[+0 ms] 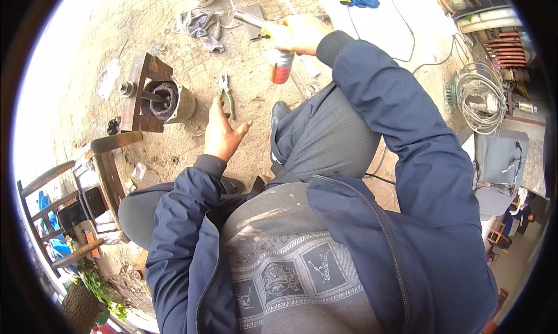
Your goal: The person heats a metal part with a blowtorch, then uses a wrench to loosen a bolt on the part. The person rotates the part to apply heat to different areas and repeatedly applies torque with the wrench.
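At upper centre of the frame, the right hand (302, 36) clamps a torch (280, 68), partly hiding it; left of centre, the left hand (224, 133), fingers apart, partly covers pliers (225, 85).

Pliers (225, 90) and a rag (202, 27) on dirty ground (174, 145), plus coiled cable (480, 94), show a workshop.

Right hand (301, 34) grips yellow-handled tool (269, 29); left hand (224, 136) splayed beside green-handled pliers (225, 92).
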### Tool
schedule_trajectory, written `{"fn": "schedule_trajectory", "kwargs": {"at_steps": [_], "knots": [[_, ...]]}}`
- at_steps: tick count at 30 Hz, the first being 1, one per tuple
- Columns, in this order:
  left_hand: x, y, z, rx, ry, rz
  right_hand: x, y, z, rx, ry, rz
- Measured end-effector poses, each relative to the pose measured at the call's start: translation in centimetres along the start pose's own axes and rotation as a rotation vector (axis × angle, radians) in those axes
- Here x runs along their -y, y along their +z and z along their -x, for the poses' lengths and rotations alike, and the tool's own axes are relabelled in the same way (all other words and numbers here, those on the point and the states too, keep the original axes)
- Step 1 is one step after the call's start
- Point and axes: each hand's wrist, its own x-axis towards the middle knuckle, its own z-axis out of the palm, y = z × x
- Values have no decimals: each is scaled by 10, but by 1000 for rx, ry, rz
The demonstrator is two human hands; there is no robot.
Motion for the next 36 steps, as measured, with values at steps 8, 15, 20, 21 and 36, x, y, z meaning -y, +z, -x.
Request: {"fn": "schedule_trajectory", "kwargs": {"at_steps": [8, 15, 20, 21, 36], "knots": [[58, -4, 21, -44, -142, -65, -185, -106, 67, -276, 697, -137], [85, -17, 39, 63, -373, -59, -333, -73, 103, -473, 845, 118], [85, -16, 43, 51, -453, -107, -385, -61, 65, -414, 943, 275], [86, -16, 43, 52, -457, -133, -393, -58, 56, -427, 950, 236], [108, -16, 44, 51, -606, -112, -484, -7, -3, -370, 1004, 128]]}}
